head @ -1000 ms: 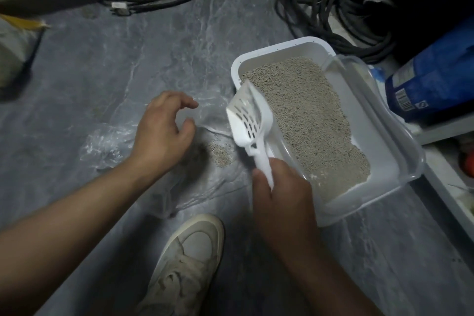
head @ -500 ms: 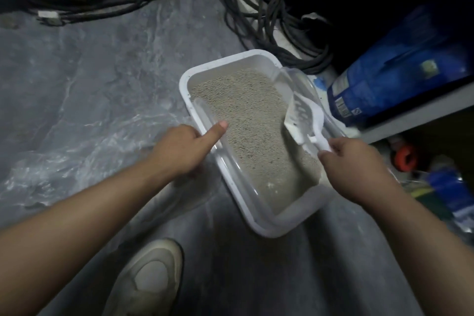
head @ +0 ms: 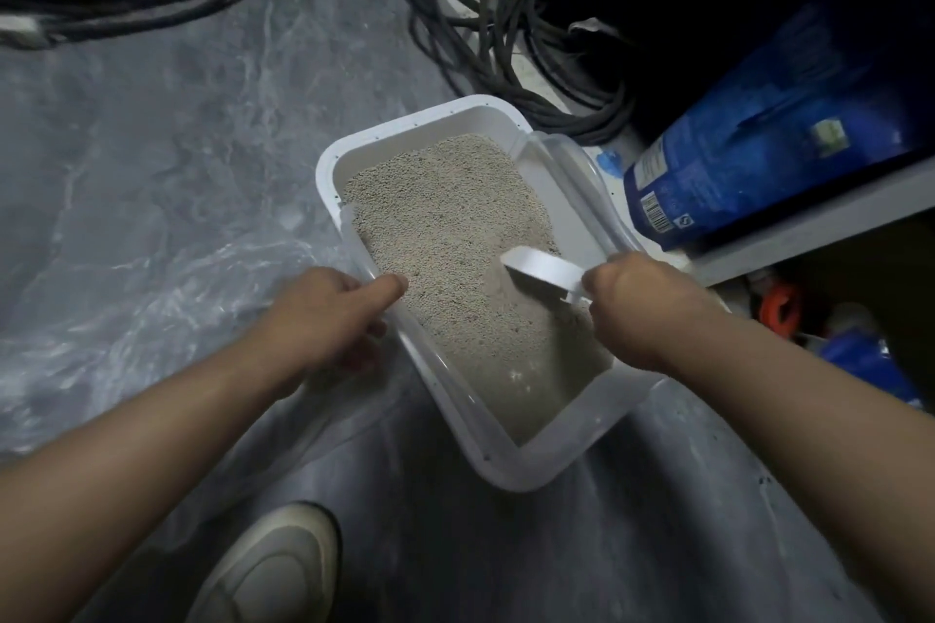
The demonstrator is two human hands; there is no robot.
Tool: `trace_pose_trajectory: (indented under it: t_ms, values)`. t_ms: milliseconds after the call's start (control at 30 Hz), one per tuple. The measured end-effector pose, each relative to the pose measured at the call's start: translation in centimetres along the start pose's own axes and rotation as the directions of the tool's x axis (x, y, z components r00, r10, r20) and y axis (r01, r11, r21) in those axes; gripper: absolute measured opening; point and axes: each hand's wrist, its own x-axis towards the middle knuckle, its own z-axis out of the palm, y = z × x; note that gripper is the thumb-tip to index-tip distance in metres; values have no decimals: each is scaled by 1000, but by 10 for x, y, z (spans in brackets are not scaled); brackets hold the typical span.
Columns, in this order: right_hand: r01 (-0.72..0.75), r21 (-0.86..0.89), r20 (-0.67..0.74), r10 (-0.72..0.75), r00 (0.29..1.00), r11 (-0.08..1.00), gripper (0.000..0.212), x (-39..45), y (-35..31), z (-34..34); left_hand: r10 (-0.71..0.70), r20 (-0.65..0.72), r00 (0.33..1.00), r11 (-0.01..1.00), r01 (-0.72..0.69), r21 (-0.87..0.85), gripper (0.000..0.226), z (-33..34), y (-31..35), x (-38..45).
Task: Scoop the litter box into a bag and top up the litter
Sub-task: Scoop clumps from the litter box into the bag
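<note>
A white litter box [head: 521, 468] stands on the grey floor, holding beige litter [head: 455, 228] heaped toward its far end. My left hand [head: 324, 324] grips the box's left rim, thumb lying over the edge. My right hand [head: 637, 309] holds the handle of a white slotted scoop [head: 544, 268], whose blade is dug into the litter near the box's right wall. A clear plastic bag [head: 141, 309] lies flat on the floor to the left of the box. A blue litter bag [head: 769, 142] lies on a low shelf to the right.
Black cables [head: 485, 15] coil on the floor behind the box. My beige shoe [head: 268, 572] is at the bottom edge. An orange object [head: 779, 309] and blue packaging [head: 870, 364] sit under the shelf at the right.
My left hand left the plastic bag and took hold of the box's left rim. My right hand carried the scoop from over the bag into the box and lowered its blade into the litter.
</note>
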Motion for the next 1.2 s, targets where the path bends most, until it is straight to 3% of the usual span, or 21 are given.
trace_pose_trajectory:
  t_ms: [200, 300, 433, 600, 867, 967, 1200]
  values:
    - [11, -30, -155, -15, 988, 999, 20, 1, -3, -38, -10, -21, 1000, 998, 8, -68, 48, 1, -3, -4]
    - [22, 60, -221, -8, 975, 998, 23, 23, -29, -53, -16, 3, 1000, 994, 16, -108, 48, -1, -3, -6]
    - [138, 80, -294, -109, 950, 987, 32, 54, -81, -61, -23, 37, 999, 989, 28, -145, 48, -2, -5, -5]
    - [234, -93, -238, -250, 939, 968, 36, 62, -112, -54, 0, 40, 999, 994, 4, -110, 50, -2, -8, -3]
    - [378, -255, -52, -403, 914, 890, 39, 27, -68, -46, 1, 56, 998, 999, 2, -54, 50, -5, -12, 1]
    - [338, -230, -80, -364, 928, 912, 34, 18, -45, -54, 4, 53, 999, 999, -2, -51, 51, -4, -12, 1]
    - [-6, -43, -264, -6, 964, 999, 32, 70, -23, -60, 8, 57, 998, 999, -5, -43, 51, -4, -11, 0]
